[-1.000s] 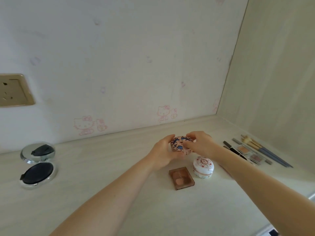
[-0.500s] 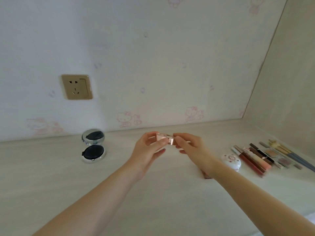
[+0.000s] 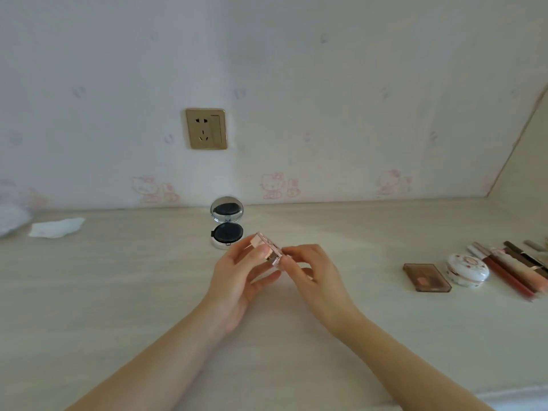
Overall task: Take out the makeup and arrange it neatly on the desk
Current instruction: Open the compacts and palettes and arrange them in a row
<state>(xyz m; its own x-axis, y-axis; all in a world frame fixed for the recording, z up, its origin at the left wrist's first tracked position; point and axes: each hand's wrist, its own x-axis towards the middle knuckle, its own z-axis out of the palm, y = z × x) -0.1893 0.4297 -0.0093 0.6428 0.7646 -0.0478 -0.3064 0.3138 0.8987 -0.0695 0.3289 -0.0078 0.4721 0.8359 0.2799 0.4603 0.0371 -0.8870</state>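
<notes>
A small rose-gold square case (image 3: 268, 250) is held above the middle of the pale desk (image 3: 118, 292). My left hand (image 3: 243, 280) grips it from below and the left, thumb across its side. My right hand (image 3: 311, 274) pinches its right end with the fingertips. Just behind them an open round cushion compact (image 3: 226, 225) stands with its mirror lid up. At the right lie a brown square palette (image 3: 427, 277), a white floral round box (image 3: 467, 269) and a row of lip sticks and pencils (image 3: 513, 269).
White tissue (image 3: 56, 227) lies at the far left by the wall, with more white material at the frame's edge. A gold wall socket (image 3: 206, 129) sits above the compact. A side panel closes the desk at the right.
The view has swung left, so the laid-out makeup now sits far right. The patterned round item from a second ago is gone from my hands; they hold the rose-gold case, now tilted.
</notes>
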